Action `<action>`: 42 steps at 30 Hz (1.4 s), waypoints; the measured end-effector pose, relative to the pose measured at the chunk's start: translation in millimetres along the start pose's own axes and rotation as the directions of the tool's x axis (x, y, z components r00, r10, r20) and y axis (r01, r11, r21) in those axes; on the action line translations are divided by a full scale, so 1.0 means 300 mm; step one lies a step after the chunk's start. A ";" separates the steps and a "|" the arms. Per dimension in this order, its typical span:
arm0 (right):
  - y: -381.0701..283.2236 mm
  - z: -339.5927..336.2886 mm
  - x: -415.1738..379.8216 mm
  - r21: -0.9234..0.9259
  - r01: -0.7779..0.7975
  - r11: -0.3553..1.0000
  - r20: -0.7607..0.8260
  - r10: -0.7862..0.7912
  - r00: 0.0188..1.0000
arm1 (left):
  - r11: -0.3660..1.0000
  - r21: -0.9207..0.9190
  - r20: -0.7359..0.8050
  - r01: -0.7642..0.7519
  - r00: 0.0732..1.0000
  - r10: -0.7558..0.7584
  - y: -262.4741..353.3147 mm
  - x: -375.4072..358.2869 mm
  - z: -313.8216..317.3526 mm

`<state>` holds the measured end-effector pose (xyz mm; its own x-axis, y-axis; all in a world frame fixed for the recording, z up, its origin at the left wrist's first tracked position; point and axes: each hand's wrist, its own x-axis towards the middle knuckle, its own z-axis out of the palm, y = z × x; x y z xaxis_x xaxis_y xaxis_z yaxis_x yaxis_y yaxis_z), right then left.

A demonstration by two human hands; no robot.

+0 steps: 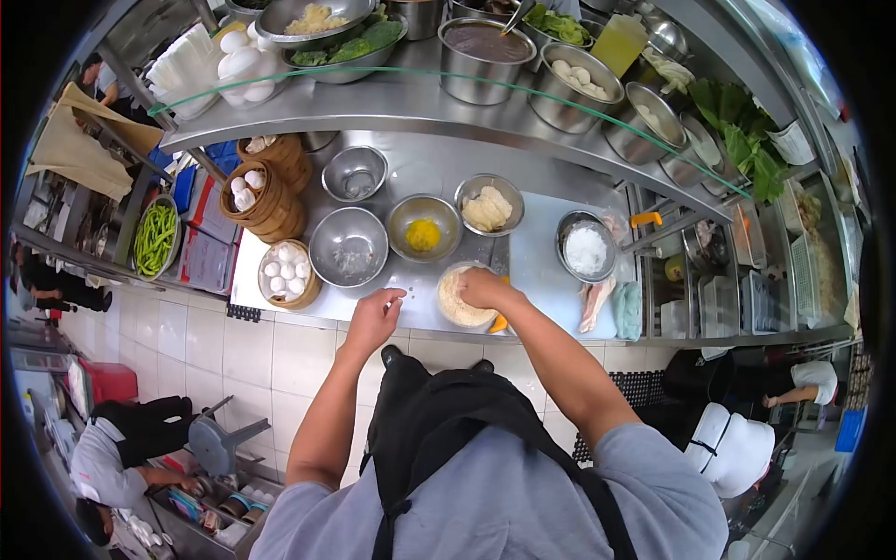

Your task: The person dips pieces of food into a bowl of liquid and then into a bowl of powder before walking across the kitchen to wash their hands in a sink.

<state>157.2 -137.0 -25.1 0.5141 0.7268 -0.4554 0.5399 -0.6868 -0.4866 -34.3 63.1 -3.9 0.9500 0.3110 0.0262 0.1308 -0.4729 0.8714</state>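
Note:
My right hand [485, 288] reaches into a bowl of pale crumbs [455, 308] at the counter's front edge, its fingertips hidden there. To its left, my left hand [375, 315] hovers by the edge, fingers bent and thumb tip near the index finger; whether anything small is between them is too small to tell. Behind the hands stand a metal bowl with yellow egg [423, 235], a bowl of pale paste [487, 207] and a nearly bare metal bowl [349, 245]. White powder fills a bowl [585, 250] on the pale board [541, 308] at right.
Bamboo steamers [273, 210] and a basket of white balls [287, 274] are at left. A steel shelf [392, 112] with pots crosses above the counter. Raw meat [595, 301] lies at right. Other people work at lower left and far right; a stool [215, 444] stands behind left.

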 end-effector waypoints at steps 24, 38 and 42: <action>-0.010 0.029 0.045 0.084 -0.086 0.993 0.015 0.085 0.996 | 0.999 0.032 0.011 0.019 1.000 -0.019 0.010 -0.017 -0.003; -0.003 0.025 -0.077 -0.067 -0.157 0.985 -0.327 0.127 0.936 | 1.000 0.014 -0.031 0.012 0.999 -0.012 -0.051 -0.062 -0.024; -0.033 -0.135 -0.117 -0.003 -0.166 0.986 -0.104 0.164 0.981 | 0.999 0.021 -0.026 0.034 0.999 -0.034 -0.059 -0.055 -0.017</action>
<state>160.7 -156.0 25.8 0.6623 0.5996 -0.4493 0.4491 -0.7977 -0.4026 -53.9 70.5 -17.4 0.9374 0.3481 0.0096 0.1690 -0.4788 0.8615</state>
